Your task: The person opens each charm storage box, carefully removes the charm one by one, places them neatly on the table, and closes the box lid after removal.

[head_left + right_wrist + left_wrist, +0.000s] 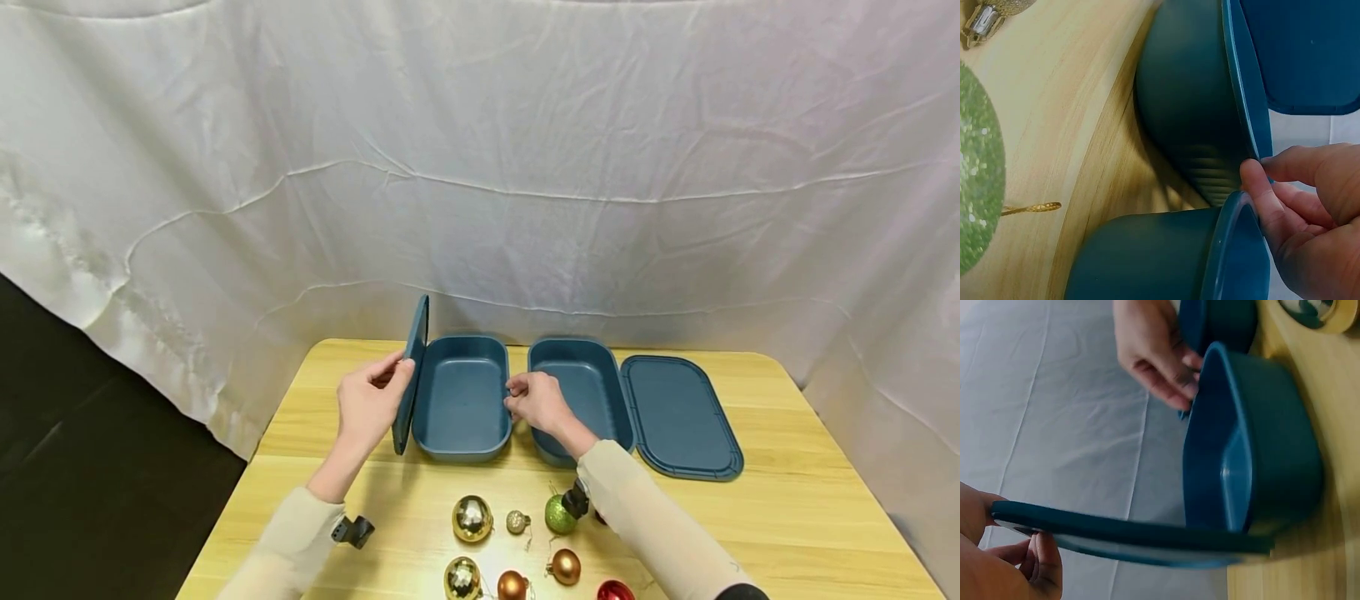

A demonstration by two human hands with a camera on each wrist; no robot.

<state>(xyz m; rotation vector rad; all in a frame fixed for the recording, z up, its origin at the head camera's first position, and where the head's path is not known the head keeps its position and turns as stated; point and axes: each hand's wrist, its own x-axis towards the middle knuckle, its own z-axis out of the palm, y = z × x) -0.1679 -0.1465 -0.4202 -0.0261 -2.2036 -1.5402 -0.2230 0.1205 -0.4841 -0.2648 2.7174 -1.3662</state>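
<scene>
My left hand (366,410) pinches a dark blue lid (414,371) by its edge and holds it nearly upright. The lid stands along the left side of an open blue box (461,404) with nothing in it. Thumb and index finger of my right hand (542,403) pinch that box's right rim, as the right wrist view shows closely. A second open blue box (588,392) stands just right of the first, partly hidden by my right hand and forearm. Both boxes rest on the wooden table (795,500).
A second blue lid (681,417) lies flat right of the second box. Nearer me are several baubles: shiny gold (472,518), small glittery (517,522), green glitter (559,515), copper (565,567) and red (615,591). A white cloth (525,167) hangs behind the table.
</scene>
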